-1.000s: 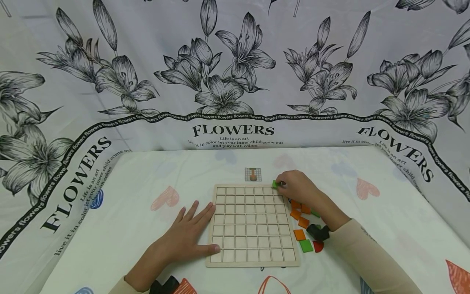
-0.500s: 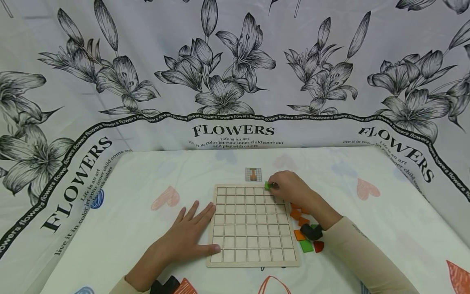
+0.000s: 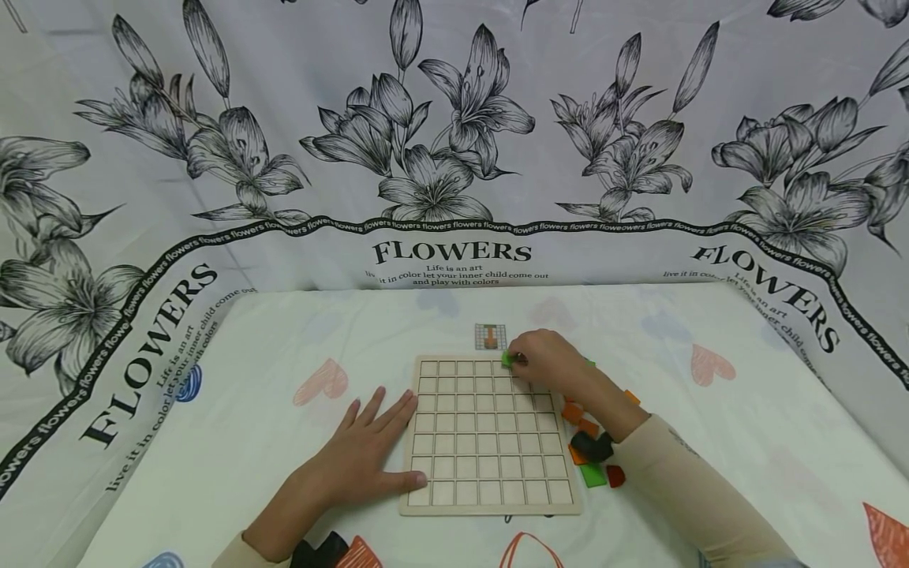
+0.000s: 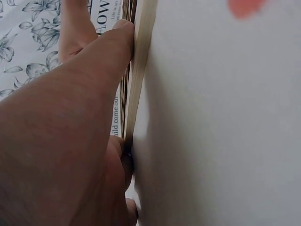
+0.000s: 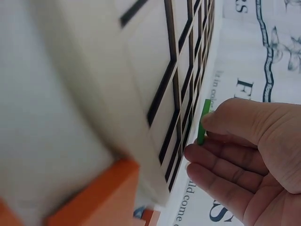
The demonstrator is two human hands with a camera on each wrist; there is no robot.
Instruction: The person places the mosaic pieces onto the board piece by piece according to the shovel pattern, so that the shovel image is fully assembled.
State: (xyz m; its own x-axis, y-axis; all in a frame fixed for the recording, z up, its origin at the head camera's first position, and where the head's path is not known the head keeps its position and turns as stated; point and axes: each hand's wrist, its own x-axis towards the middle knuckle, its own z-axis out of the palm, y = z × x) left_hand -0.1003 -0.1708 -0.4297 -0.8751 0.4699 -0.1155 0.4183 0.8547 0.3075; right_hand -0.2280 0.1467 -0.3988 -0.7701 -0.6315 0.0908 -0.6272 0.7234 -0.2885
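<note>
A pale wooden grid board [image 3: 490, 507] lies on the table in the head view, its square cells bare where they show. My left hand [image 3: 360, 454] rests spread at the board's left side, the thumb over the lower left corner and fingertips at the edge. In the left wrist view the left thumb [image 4: 123, 35] lies along the board's rim. My right hand [image 3: 547, 363] is over the board's far edge, right of its middle. Between thumb and fingers it pinches a green square tile [image 5: 204, 121], seen edge-on in the right wrist view.
Just beyond the board lies a small picture card [image 3: 490, 337] with an orange shape on a grid. Orange tiles [image 3: 572, 412], a green tile [image 3: 592, 475] and a red piece [image 3: 615, 476] lie along the board's right side, partly under the right forearm.
My right hand has moved left along the board's far edge with the green tile in its fingers. The left hand has stayed in place.
</note>
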